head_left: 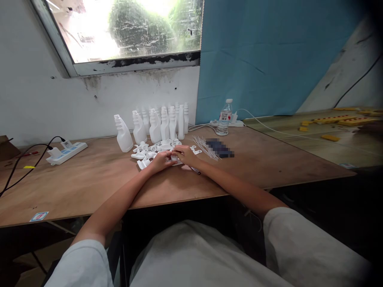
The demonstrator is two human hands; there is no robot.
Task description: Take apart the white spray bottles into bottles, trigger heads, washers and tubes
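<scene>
My left hand (pixel 160 162) is closed on a small white plastic part (pixel 174 158), which looks like a spray-bottle head piece. Against the same part, my right hand (pixel 186 156) has its fingers curled, and its fingertips meet those of the left. A dark pen-like stick (pixel 195 170) shows below my right wrist; whether it lies on the table or is held, I cannot tell. Around the left hand spreads a pile of white plastic spray-head parts (pixel 144 147). Just right of my right hand lie a few small white pieces (pixel 196 150).
White spray bottles (pixel 123 135) without heads stand in rows along the wall. Thin white tubes (pixel 206 147) lie beside a blurred dark object (pixel 220 148). A water bottle (pixel 224 118) stands behind them. On the left of the wooden table (pixel 98 179) is a power strip (pixel 67 153) with cables.
</scene>
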